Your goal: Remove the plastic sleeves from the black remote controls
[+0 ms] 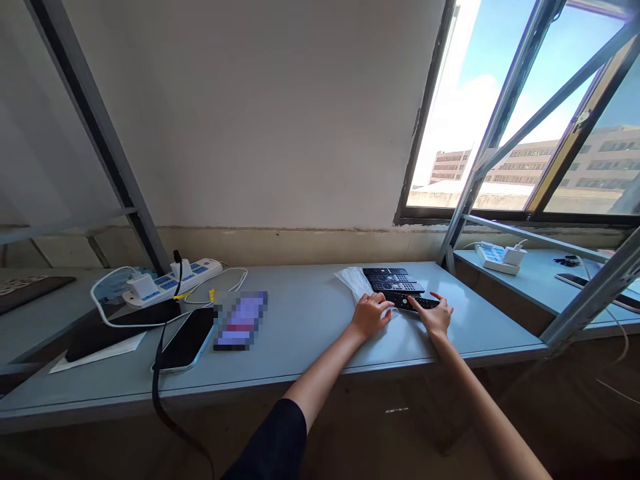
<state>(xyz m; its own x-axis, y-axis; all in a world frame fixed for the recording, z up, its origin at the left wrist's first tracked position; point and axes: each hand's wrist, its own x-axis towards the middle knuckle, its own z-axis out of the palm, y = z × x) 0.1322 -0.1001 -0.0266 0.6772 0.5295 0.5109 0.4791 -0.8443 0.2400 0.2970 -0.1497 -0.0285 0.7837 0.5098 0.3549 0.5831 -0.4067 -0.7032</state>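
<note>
Near the right part of the desk, a black remote control (404, 301) lies crosswise between my two hands, its buttons facing up. My left hand (369, 315) has its fingers closed at the remote's left end. At the right end, my right hand (436, 317) grips it with the thumb on the near side and fingers beyond. Just behind are more black remote controls (393, 279), lined up side by side. A clear plastic bag (354, 281) lies at their left, partly under the remotes and my left hand.
Left on the desk (300, 333) lie a pixelated phone (243, 320), a dark-screened phone (189, 339), a black pouch (120, 328) and a white power strip (175, 282) with cables. A black strap (156, 380) hangs over the front edge. Metal posts (487, 140) frame the desk near the window.
</note>
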